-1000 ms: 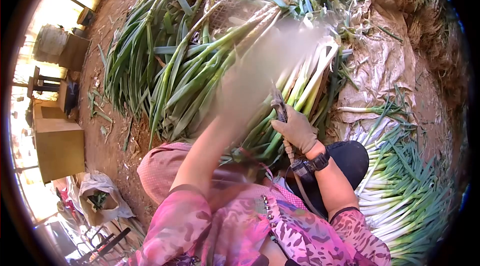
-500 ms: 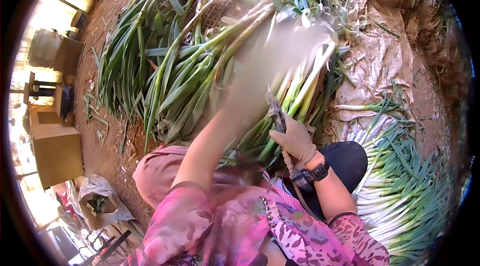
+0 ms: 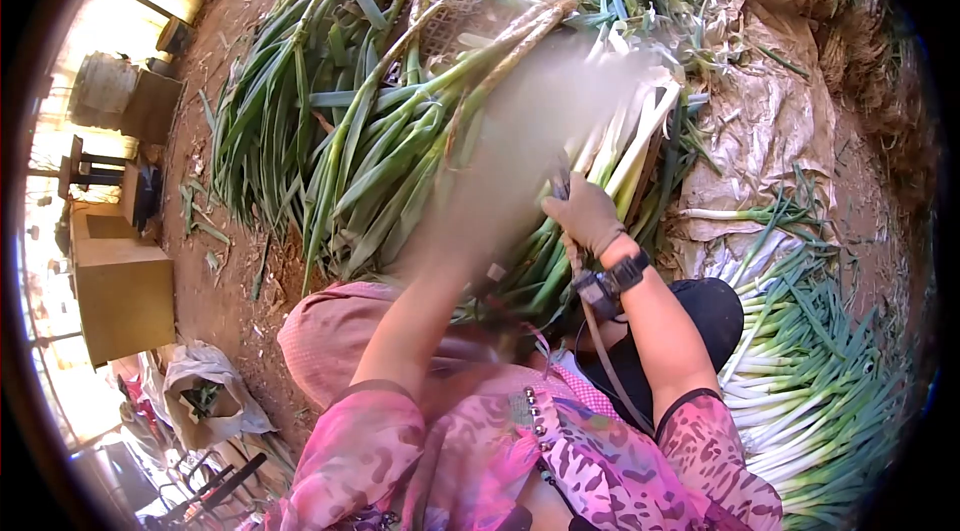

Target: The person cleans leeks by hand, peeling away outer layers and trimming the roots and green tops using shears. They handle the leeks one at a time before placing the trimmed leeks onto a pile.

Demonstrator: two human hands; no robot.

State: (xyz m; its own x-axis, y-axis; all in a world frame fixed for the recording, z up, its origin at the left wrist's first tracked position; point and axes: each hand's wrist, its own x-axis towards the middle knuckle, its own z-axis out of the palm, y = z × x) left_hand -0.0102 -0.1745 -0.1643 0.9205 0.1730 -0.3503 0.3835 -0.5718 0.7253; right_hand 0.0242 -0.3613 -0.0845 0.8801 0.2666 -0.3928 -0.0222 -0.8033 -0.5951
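Observation:
My right hand point(image 3: 588, 217), in a beige glove, is closed around a grey air blow gun point(image 3: 561, 181) with a hose point(image 3: 600, 346) trailing from it toward my lap. Just beyond it lie leeks with pale stalks point(image 3: 640, 136), side by side, their green leaves point(image 3: 535, 276) running back toward my knees. My left forearm point(image 3: 412, 326) reaches forward into a pale blur that covers the middle of the view. The left hand is lost in that blur, so its fingers and anything in them do not show.
A heap of untrimmed leeks point(image 3: 350, 151) spreads at the left front. Cleaned leeks point(image 3: 800, 381) lie in a row at my right, near a crumpled sheet point(image 3: 770, 101). A cardboard box point(image 3: 125, 291) and an open sack point(image 3: 210, 396) stand at the left. Scraps litter the ground.
My right hand has moved forward with the air blow gun, whose tip is now blurred. The view has shifted slightly. My left hand stays hidden by the blur.

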